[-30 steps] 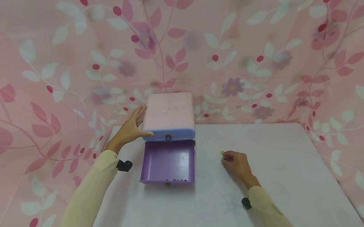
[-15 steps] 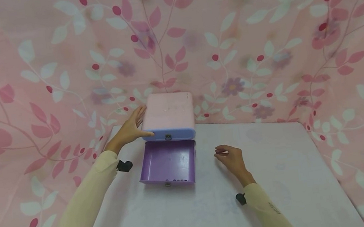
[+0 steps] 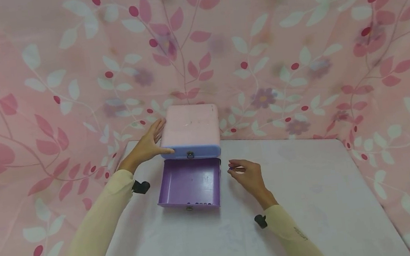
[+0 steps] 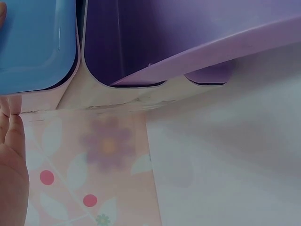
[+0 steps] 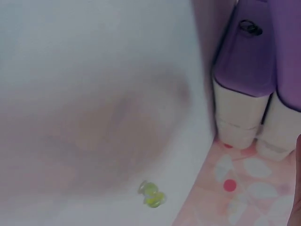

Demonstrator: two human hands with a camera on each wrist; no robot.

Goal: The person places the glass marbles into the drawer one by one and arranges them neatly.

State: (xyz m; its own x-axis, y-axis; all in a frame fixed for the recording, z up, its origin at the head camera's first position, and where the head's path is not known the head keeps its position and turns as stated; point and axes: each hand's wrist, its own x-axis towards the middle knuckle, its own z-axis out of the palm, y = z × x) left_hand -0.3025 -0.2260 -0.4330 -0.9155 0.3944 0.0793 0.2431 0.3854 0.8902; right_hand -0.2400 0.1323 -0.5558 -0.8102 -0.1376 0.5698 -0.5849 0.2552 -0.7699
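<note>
A small drawer cabinet with a pink top stands at the back of the table. Its blue drawer is in, while the purple drawer below is pulled well out. My left hand rests against the cabinet's left side, fingers straight along it and thumb on the blue front. To the right of the pulled-out drawer is my right hand, fingers loosely bent, thumb and index apart at its side. On the table in the right wrist view lies a small yellow-green thing with clear rounded parts, apart from that hand.
Beneath the pulled-out drawer, another purple drawer front with a ring pull is in. A white cloth covers the table. Pink floral fabric hangs behind and at both sides, close to the cabinet's back.
My right hand has moved left toward the purple drawer, away from where the yellow-green thing showed at its fingertips. The left hand and the cabinet have stayed put.
</note>
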